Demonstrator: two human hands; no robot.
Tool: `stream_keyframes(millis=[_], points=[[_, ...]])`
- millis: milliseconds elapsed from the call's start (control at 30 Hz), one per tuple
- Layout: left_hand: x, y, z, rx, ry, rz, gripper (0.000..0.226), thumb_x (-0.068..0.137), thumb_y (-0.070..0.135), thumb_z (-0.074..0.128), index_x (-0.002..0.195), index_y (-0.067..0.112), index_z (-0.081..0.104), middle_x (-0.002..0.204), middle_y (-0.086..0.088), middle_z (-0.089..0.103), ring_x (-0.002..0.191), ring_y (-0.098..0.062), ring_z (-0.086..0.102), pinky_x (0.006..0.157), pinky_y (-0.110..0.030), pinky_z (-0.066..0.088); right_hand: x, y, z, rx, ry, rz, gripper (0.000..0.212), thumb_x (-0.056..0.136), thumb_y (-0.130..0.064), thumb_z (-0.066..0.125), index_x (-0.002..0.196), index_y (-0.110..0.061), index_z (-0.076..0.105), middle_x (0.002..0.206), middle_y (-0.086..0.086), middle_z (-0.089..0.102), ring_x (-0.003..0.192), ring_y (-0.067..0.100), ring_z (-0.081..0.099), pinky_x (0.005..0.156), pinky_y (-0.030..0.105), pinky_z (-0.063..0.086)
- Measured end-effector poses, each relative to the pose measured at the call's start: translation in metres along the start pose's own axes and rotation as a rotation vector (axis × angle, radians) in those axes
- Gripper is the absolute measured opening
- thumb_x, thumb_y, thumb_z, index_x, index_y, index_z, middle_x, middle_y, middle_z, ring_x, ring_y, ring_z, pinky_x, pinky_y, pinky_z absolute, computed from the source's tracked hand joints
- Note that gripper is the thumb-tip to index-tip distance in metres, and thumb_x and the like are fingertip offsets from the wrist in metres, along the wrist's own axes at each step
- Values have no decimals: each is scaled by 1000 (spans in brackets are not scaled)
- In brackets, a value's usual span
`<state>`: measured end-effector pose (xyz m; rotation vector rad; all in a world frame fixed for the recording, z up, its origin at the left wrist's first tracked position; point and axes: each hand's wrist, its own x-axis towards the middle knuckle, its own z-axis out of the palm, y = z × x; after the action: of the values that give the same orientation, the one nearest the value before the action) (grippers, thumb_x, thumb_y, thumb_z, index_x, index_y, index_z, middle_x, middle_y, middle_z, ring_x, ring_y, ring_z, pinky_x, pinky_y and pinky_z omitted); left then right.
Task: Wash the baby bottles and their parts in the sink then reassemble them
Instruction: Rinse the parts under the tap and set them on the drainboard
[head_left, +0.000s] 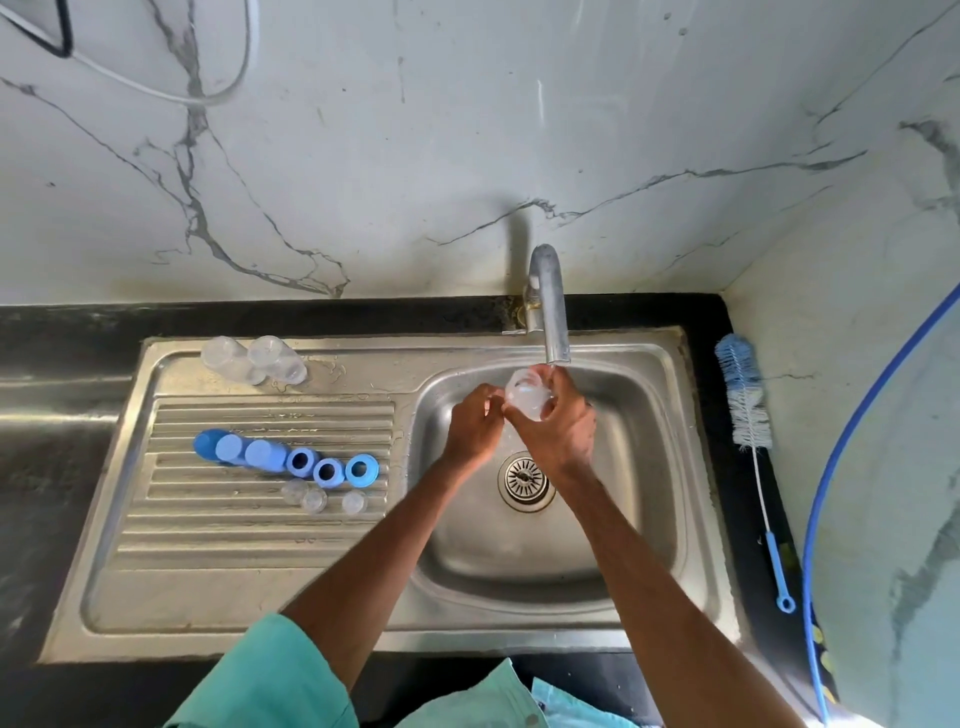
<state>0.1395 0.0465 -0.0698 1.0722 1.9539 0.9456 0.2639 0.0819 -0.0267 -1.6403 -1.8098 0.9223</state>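
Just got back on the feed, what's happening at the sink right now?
A person holds a clear bottle under the tap, over the sink. The right hand grips it; the left hand is at its lower end, hold unclear. On the drainboard lie two more bottles, blue caps, blue rings and clear teats. The brush lies on the counter.

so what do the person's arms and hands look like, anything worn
The left hand and right hand are bare: no gloves, rings or watch showing, and nothing is worn below either elbow. A mint-green short sleeve covers the left upper arm. The right arm leaves the frame before any sleeve shows.
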Motion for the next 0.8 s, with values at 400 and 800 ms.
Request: stream_keyframes(millis=[400, 800], points=[[68, 18, -20, 123, -31, -78, 33, 100, 16, 60, 130, 3, 59, 131, -14, 67, 123, -28, 62, 96, -26, 44, 6, 6, -31, -8, 106, 34, 59, 74, -35, 91, 125, -27, 62, 91, -15, 63, 70, 12, 66, 71, 36, 61], [113, 41, -18, 392, -251, -145, 28, 97, 9, 54, 118, -2, 70, 125, -16, 70, 116, -35, 66, 88, -34, 57, 12, 10, -42, -56, 14, -17, 58, 73, -37, 93, 122, -28, 61, 87, -12, 62, 70, 12, 67, 73, 40, 63]])
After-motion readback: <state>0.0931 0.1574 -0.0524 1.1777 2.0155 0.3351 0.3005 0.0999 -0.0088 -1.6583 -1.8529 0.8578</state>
